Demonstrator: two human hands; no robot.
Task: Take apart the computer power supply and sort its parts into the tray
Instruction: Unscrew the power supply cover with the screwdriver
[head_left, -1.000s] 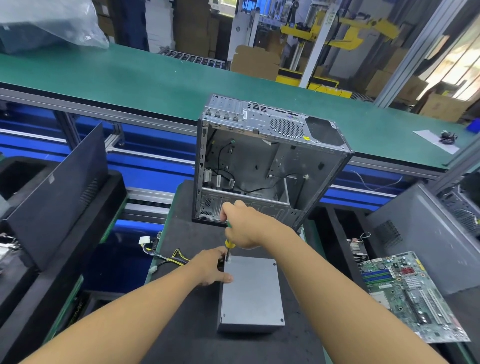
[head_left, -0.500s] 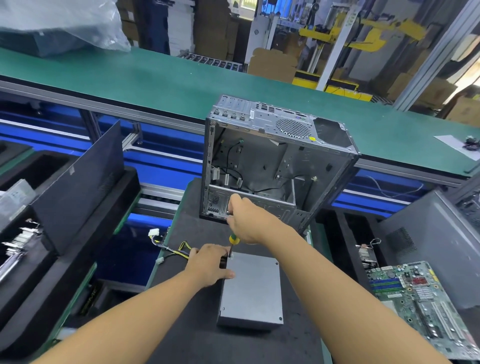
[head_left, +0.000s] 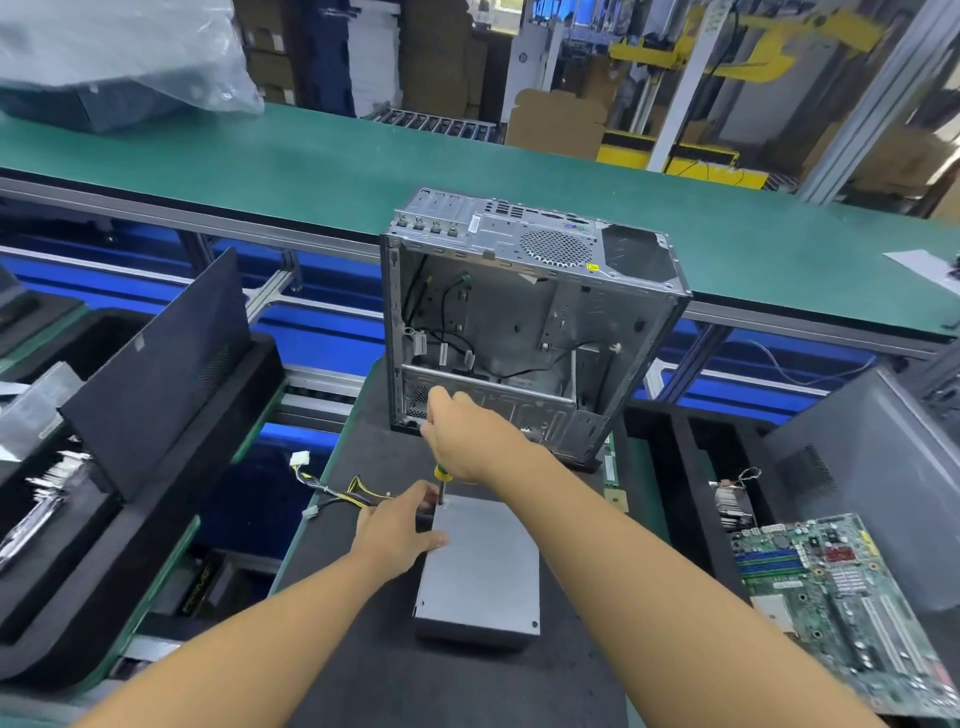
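A grey metal power supply (head_left: 480, 566) lies flat on the black mat (head_left: 363, 665) in front of me. Its yellow and black cable bundle (head_left: 337, 491) trails off to the left. My right hand (head_left: 467, 441) grips a screwdriver (head_left: 440, 480) with a yellow and green handle, its tip standing on the box's far left corner. My left hand (head_left: 397, 530) holds the box at its far left edge, thumb on the top plate.
An empty computer case (head_left: 524, 332) stands upright just behind the power supply. A motherboard (head_left: 836, 597) lies at the right, with a grey panel (head_left: 872, 467) behind it. Black foam trays (head_left: 156, 493) and a dark side panel (head_left: 156, 364) stand at the left. A green conveyor (head_left: 311, 166) runs behind.
Both hands stay on the power supply's far left corner with the screwdriver upright; my view has shifted a little, otherwise nothing has visibly moved.
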